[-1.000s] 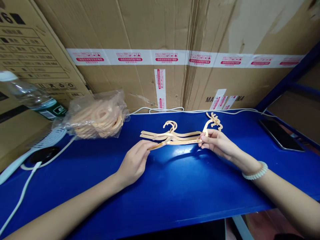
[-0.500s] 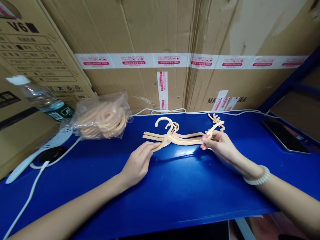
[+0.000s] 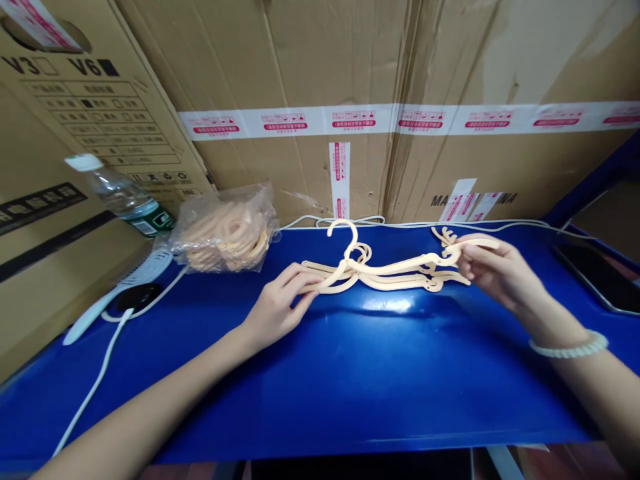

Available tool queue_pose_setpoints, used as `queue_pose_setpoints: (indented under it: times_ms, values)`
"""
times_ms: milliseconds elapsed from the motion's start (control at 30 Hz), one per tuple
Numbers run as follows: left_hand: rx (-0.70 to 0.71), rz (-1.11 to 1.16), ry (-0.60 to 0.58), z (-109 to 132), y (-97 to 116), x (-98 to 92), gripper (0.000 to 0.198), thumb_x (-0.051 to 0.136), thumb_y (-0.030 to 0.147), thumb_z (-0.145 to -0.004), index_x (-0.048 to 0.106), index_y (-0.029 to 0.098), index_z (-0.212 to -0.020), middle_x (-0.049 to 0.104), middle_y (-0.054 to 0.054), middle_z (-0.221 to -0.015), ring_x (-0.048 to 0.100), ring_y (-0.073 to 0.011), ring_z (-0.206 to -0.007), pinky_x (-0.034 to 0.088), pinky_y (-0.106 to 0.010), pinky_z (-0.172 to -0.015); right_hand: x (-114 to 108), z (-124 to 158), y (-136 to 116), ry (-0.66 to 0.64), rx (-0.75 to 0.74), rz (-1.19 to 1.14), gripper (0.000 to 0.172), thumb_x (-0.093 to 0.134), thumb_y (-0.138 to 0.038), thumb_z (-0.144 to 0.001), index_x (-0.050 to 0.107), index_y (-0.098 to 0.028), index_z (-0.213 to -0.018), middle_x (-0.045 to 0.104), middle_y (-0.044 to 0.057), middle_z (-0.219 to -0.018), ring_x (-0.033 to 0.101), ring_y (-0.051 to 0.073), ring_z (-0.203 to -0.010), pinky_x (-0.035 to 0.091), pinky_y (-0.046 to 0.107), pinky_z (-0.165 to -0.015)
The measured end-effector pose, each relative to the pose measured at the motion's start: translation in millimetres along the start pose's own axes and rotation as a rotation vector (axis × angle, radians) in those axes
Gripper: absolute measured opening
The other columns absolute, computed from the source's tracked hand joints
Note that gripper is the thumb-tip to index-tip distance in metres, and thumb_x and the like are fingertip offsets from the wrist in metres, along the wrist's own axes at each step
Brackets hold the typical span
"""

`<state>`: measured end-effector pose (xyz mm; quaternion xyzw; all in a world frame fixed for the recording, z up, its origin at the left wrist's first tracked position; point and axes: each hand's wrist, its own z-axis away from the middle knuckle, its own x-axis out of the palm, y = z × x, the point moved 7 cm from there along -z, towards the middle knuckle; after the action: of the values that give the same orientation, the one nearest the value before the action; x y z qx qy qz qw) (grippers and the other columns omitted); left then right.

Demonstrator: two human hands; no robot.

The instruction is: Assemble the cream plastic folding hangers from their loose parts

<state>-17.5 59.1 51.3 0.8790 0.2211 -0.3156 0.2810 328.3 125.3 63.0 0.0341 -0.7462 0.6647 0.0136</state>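
Observation:
A beige plastic clothes hanger (image 3: 395,269) with a curved hook is held up just above the blue tabletop. My left hand (image 3: 280,301) is closed, pinching its left arm. My right hand (image 3: 503,273) pinches a curved end piece (image 3: 483,244) that meets the tip of the hanger's right arm. Whether that piece is fully joined, I cannot tell. More beige hangers (image 3: 395,283) lie right behind and below the held one, partly hidden by it. Several small loose beige pieces (image 3: 444,235) lie behind my right hand.
On the left are a clear bag of beige parts (image 3: 225,230), a water bottle (image 3: 127,200), a pale hairbrush (image 3: 120,293) and a black round object (image 3: 137,298) with a white cable (image 3: 95,377). A phone (image 3: 600,277) lies at right. Cardboard (image 3: 290,73) backs the blue table (image 3: 320,393).
My right hand has moved right and the curved piece now lies at the tip of the hanger's right arm. My left hand keeps its pinch. The camera view has shifted slightly left.

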Motion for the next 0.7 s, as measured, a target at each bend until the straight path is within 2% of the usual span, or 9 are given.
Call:
queue_pose_setpoints:
  times_ms: [67,133,267,333,433,567,700]
  values:
    - [0.037,-0.039,-0.053,-2,-2,-2.1,0.017,0.052,0.013,-0.098,0.063,0.016,-0.111,0.066,-0.009,-0.102,0.064,-0.0195,-0.095,0.054,-0.033,-0.085,-15,-6,-7,0.014,-0.004,0.031,0.021,0.087,-0.038,-0.066,0.077,-0.026,-0.079,0.063,0.0,-0.063,0.052,0.011,-0.055,0.039,0.026,-0.049]
    - [0.077,-0.096,-0.097,-3,-3,-2.3,0.015,0.051,0.016,-0.099,0.063,0.016,-0.108,0.067,-0.009,-0.1,0.062,-0.0206,-0.093,0.053,-0.035,-0.085,-25,-10,-10,-0.014,0.003,0.173,0.023,0.088,-0.04,-0.065,0.077,-0.025,-0.078,0.068,0.004,-0.067,0.058,0.014,-0.06,0.044,0.029,-0.055]
    - [0.14,-0.213,-0.223,0,-5,7.2,0.019,0.046,0.019,-0.101,0.064,0.015,-0.099,0.068,-0.009,-0.093,0.059,-0.0208,-0.087,0.05,-0.035,-0.081,-22,-13,-8,-0.278,0.023,0.627,0.034,0.087,-0.052,-0.065,0.079,-0.022,-0.078,0.074,0.012,-0.077,0.065,0.022,-0.067,0.051,0.037,-0.066]
    - [0.171,-0.267,-0.284,3,-5,13.9,0.023,0.043,0.019,-0.102,0.065,0.016,-0.094,0.066,-0.008,-0.087,0.059,-0.0199,-0.083,0.049,-0.033,-0.076,-18,-12,-5,-0.393,0.017,0.771,0.038,0.083,-0.058,-0.066,0.078,-0.022,-0.077,0.074,0.012,-0.076,0.066,0.023,-0.068,0.051,0.038,-0.067]
    - [0.195,-0.282,-0.32,7,-6,20.5,0.023,0.043,0.016,-0.101,0.064,0.017,-0.091,0.065,-0.006,-0.085,0.059,-0.0187,-0.08,0.048,-0.029,-0.072,-16,-10,3,-0.484,0.027,0.958,0.04,0.079,-0.062,-0.068,0.076,-0.022,-0.074,0.075,0.008,-0.075,0.067,0.024,-0.069,0.051,0.036,-0.065]
    - [0.213,-0.299,-0.295,11,-5,24.7,0.023,0.044,0.012,-0.099,0.065,0.017,-0.093,0.067,-0.006,-0.09,0.061,-0.0183,-0.082,0.05,-0.028,-0.072,-18,-13,13,-0.483,0.002,1.117,0.034,0.075,-0.055,-0.071,0.075,-0.022,-0.075,0.075,0.006,-0.074,0.067,0.023,-0.066,0.049,0.034,-0.063]
    - [0.238,-0.384,-0.252,13,-1,26.5,0.02,0.046,0.009,-0.097,0.065,0.016,-0.095,0.071,-0.008,-0.094,0.065,-0.02,-0.086,0.053,-0.03,-0.075,-20,-18,21,-0.448,-0.071,1.199,0.022,0.071,-0.044,-0.073,0.075,-0.023,-0.075,0.076,0.004,-0.076,0.069,0.024,-0.07,0.049,0.034,-0.067]
